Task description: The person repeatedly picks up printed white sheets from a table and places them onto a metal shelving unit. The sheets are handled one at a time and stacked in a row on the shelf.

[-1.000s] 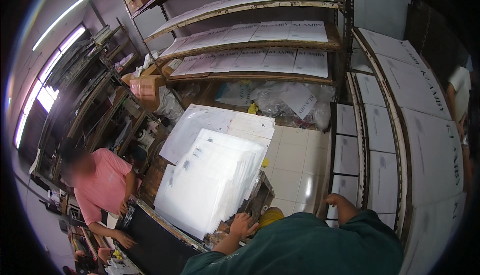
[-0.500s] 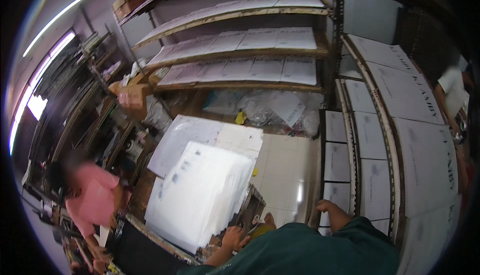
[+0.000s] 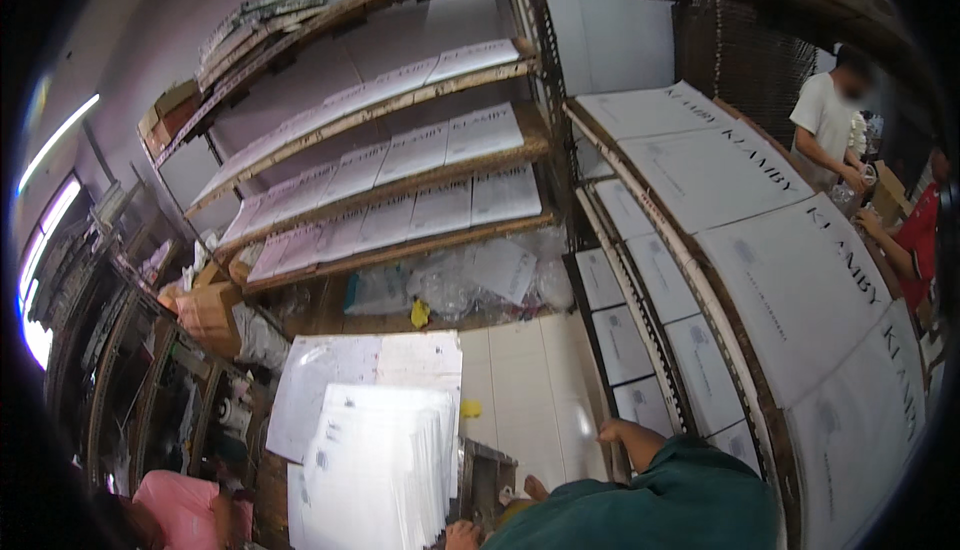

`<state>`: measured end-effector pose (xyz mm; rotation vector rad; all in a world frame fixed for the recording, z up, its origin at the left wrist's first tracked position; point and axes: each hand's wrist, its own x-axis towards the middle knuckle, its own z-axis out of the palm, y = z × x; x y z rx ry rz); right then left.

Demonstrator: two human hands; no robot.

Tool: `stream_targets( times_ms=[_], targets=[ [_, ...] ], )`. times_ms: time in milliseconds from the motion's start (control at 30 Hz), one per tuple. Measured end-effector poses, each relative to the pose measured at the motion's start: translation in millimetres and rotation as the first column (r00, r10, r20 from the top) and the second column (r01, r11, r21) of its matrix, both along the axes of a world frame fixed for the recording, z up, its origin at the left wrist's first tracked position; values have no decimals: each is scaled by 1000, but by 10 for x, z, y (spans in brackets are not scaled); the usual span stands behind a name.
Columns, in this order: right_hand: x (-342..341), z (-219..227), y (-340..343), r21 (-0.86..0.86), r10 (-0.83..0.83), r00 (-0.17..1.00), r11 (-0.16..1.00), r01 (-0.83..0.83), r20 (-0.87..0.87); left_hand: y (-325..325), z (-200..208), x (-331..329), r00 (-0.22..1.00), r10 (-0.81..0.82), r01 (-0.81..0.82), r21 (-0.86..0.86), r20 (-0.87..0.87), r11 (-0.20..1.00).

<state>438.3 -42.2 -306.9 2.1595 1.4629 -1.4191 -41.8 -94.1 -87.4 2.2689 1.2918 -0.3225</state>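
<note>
A thick stack of white printed sheets (image 3: 375,460) lies on a low table in front of me. My left hand (image 3: 462,536) is at the stack's lower right corner, by the table edge; the picture's lower edge cuts it off, so its fingers are mostly hidden. My right hand (image 3: 611,432) hangs over the floor beside the rack on my right, with nothing visible in it. How its fingers are set is too small to make out. Beneath the stack, larger pale boards (image 3: 420,352) cover the table top.
Printed white sheets lie in rows on the back rack (image 3: 400,212) and the right rack (image 3: 740,325). Clear plastic bags (image 3: 450,285) sit under the back rack, a cardboard box (image 3: 208,316) at left. A person in pink (image 3: 185,510) is lower left; another in white (image 3: 822,120) works far right.
My view has swung up and to the right, so the stack and the person in pink sit lower. More of the right rack and the people beyond it shows. My left hand is now mostly cut off.
</note>
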Motion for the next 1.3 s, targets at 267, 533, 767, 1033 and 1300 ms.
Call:
stream_targets(
  times_ms=[267,533,767,1033,1300],
  targets=[
    [-159,700,-449,-56,117,992,991,-120,-48,-181,-371,-149,986,-143,98,396,87,913],
    [129,604,-496,-49,-172,978,985,168,-118,-113,-167,-63,985,-112,59,348,134,936],
    [121,299,-572,20,-155,979,987,159,-136,-43,-73,-141,959,-272,219,397,80,891],
    [-11,1006,-654,-56,-141,984,989,136,-111,-152,-444,-154,924,-382,351,346,25,870],
    [63,795,-763,-61,-160,984,986,155,-82,-104,-328,-120,934,-335,266,385,125,884]
  ],
)
